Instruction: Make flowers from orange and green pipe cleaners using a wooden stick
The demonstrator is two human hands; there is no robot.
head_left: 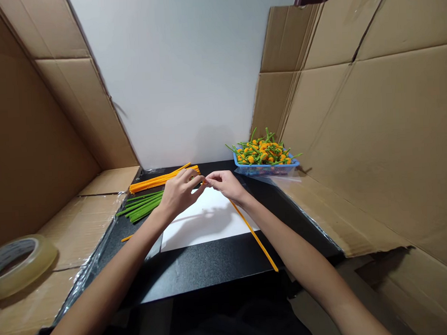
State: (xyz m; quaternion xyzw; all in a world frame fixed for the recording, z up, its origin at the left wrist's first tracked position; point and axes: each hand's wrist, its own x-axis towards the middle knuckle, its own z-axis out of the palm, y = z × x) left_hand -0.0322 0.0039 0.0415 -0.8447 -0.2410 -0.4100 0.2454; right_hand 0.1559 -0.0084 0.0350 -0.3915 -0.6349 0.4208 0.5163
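An orange pipe cleaner (254,235) slants from beneath my right hand toward the table's front edge. My right hand (224,184) is closed in a pinch, thumb against fingers. Facing it, my left hand (182,191) also pinches, and the fingertips of both meet over a white sheet of paper (196,233). A small bit of orange shows between them; most of it is hidden by the fingers. Left of my left hand lie a bundle of orange pipe cleaners (146,185) and a bundle of green pipe cleaners (146,209).
A blue basket (264,169) at the back right holds many orange-and-green pipe cleaner pieces. Cardboard walls (385,131) flank the black table (198,272). A roll of clear tape (42,262) lies on cardboard at left. A short orange piece (126,238) is near my left forearm.
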